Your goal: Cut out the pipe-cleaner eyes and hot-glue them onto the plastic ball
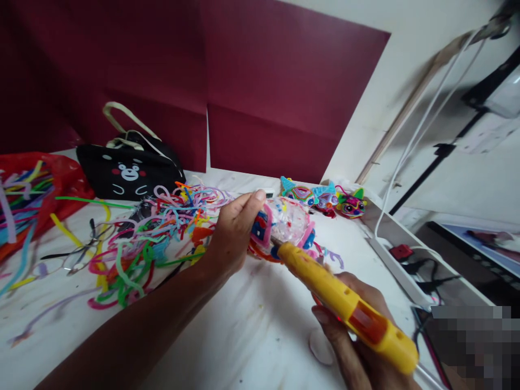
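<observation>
My left hand (233, 227) grips the left edge of a craft piece (289, 219) built on clear plastic, with pink, blue and red pipe cleaners round its border. From the right, my right hand (361, 319) is wrapped round a yellow hot glue gun (337, 287). The gun's nozzle points up and left, close to the lower edge of the piece; whether it touches cannot be made out. A glue stick (430, 376) sticks out of the gun's back end. My left fingertips are partly hidden behind the piece.
Tangled pipe cleaners (134, 271) spread over the left of the white table (260, 336), around eyeglasses (77, 260). Behind stand a red bag (73, 181) and a black bag (122, 176). Finished colourful ornaments (303, 194) lie at the back right. A power strip (402, 265) with cables borders the right side.
</observation>
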Available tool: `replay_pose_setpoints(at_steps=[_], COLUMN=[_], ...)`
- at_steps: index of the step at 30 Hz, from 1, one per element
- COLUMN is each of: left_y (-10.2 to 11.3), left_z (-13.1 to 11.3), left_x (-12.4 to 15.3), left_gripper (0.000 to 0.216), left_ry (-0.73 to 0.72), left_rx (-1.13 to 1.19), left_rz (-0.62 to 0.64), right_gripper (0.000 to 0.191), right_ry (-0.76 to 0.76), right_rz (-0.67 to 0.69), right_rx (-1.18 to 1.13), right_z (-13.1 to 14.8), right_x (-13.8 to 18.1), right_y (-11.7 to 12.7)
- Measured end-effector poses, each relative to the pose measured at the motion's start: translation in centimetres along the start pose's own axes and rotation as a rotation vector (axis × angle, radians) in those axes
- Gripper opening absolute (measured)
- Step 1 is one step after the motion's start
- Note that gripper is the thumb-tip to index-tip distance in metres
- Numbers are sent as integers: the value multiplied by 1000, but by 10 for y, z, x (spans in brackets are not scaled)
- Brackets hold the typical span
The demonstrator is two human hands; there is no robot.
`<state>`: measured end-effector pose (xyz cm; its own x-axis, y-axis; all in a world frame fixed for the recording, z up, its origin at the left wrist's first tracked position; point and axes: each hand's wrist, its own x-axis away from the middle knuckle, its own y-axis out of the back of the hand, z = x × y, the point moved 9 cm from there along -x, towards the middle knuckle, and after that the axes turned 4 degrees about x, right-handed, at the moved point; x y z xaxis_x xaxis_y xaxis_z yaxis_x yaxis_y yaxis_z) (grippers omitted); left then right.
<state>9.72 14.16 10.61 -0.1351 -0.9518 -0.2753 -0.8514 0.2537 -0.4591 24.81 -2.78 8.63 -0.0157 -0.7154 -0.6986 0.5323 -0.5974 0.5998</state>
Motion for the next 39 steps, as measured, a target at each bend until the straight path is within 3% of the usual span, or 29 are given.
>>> replay_pose_setpoints(at_steps=[20,39], left_y=[-1,-4], left_z=[0,-4], left_x=[0,1], left_gripper=[37,37], left_ry=[-4,10], left_rx=[-23,-30], left_rz=[6,4], right_gripper=[22,28], right_ry=[-56,5], right_rz=[-51,-73], right_rx=[-55,-53], right_z=[5,10], right_x=[-6,-4], right_y=[5,6])
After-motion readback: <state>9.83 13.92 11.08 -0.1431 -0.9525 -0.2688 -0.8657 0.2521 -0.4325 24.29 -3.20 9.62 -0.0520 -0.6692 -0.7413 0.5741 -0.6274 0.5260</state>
